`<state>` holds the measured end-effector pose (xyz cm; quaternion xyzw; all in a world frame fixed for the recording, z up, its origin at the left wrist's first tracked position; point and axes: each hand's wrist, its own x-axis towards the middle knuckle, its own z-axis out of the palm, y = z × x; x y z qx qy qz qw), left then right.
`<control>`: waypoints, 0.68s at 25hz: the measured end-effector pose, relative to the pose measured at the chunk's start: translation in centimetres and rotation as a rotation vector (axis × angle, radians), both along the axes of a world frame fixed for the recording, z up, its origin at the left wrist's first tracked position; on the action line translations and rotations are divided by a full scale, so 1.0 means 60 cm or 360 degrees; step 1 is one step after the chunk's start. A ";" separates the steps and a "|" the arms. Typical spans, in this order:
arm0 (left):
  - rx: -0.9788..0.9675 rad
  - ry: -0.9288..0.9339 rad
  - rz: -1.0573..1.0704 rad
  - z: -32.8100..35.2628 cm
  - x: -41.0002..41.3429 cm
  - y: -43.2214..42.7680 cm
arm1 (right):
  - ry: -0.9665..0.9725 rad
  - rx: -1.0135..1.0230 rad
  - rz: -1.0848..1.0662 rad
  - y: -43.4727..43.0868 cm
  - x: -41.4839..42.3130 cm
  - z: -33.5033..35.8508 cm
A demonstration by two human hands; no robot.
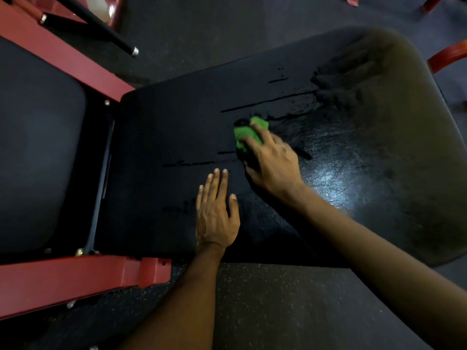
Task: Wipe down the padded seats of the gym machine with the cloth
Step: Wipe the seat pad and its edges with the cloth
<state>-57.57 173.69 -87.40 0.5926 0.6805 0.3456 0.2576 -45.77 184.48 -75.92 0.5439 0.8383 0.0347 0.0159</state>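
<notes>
A large black padded seat (353,160) fills the middle and right of the head view, with wet streaks across its surface and a shiny patch near my right arm. My right hand (273,160) presses a green cloth (246,135) onto the pad near its centre, fingers curled over the cloth, which is partly hidden under them. My left hand (214,210) lies flat on the pad, fingers straight, just below and left of the right hand. A second black pad (38,147) sits at the left.
Red steel frame bars run along the upper left (63,54) and lower left (75,279) of the pads. A black handle with a metal end cap (118,39) sticks out at the top left. Dark speckled rubber floor (265,311) lies below; a red curved bar (447,58) stands at the right edge.
</notes>
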 end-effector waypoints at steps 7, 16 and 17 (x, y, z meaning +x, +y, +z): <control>-0.0003 -0.0008 0.0008 0.000 0.001 0.000 | -0.0012 0.0065 0.0135 -0.016 0.042 0.011; -0.0019 0.0002 0.0000 0.000 0.001 0.000 | -0.0099 0.0084 0.0092 0.002 0.020 0.009; -0.0018 0.0008 -0.0001 0.000 0.001 0.000 | -0.0089 0.0030 0.0170 -0.023 0.025 0.005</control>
